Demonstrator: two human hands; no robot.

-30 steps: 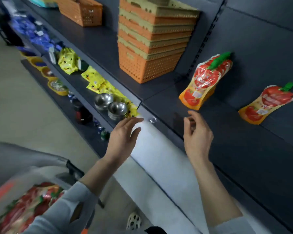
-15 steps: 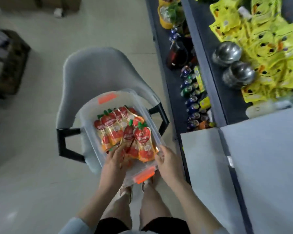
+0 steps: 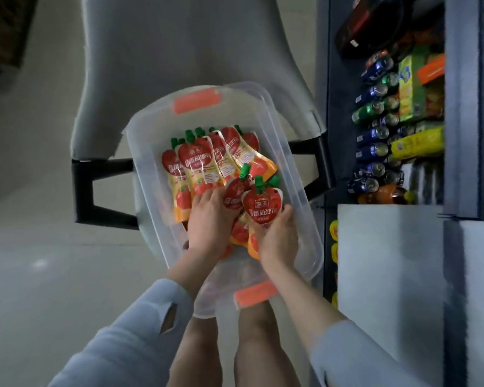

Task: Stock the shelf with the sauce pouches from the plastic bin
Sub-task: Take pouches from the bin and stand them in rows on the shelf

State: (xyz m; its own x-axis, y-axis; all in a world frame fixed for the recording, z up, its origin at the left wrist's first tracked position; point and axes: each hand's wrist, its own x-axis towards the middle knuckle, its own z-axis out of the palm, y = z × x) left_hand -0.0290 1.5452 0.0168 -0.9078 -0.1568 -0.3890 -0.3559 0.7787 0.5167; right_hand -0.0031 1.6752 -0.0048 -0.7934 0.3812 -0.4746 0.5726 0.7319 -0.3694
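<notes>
A clear plastic bin (image 3: 296,174) with orange latches sits on a grey chair and holds several red-and-yellow tomato sauce pouches (image 3: 199,160) with green caps. Both hands are inside the bin at its near end. My right hand (image 3: 277,238) grips the lower part of one pouch (image 3: 263,205), which stands up above the others. My left hand (image 3: 210,216) grips a second pouch (image 3: 234,192) just left of it; its fingers are partly hidden among the pouches.
The grey chair (image 3: 179,51) with black arms carries the bin. At the right, the lower shelf (image 3: 330,79) holds drink cans (image 3: 375,107) and yellow packs. A grey shelf panel (image 3: 386,261) juts out near my right arm. My bare legs are below the bin.
The view swung from the shelf down to the bin. Both hands dropped from shelf height into the bin and closed round pouches; the right one has lifted its pouch upright.
</notes>
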